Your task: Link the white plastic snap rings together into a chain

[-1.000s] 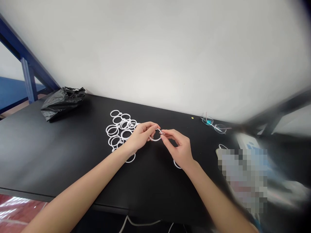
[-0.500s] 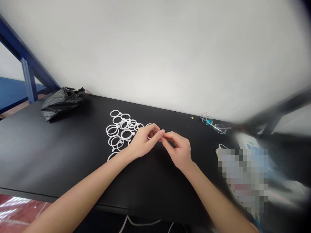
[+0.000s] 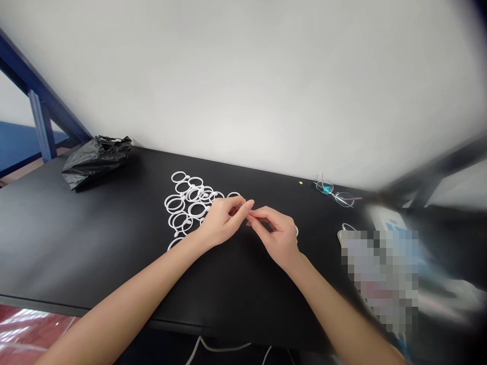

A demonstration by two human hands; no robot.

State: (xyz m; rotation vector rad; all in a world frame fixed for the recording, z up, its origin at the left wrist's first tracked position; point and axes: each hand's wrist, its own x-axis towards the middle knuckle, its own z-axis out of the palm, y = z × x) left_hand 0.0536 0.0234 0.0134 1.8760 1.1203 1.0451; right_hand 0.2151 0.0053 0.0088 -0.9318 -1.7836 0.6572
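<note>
Both hands — left hand [image 3: 220, 223], right hand [image 3: 279, 235] — beside white rings [image 3: 188, 203]

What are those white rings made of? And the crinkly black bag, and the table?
The white rings look like plastic: thin, smooth, evenly white hoops, though painted metal cannot be ruled out. The black bag looks like thin plastic film, since it is crumpled with shiny creases. The table has a matte black top with only a faint sheen; what it is made of under that finish cannot be told.
</note>
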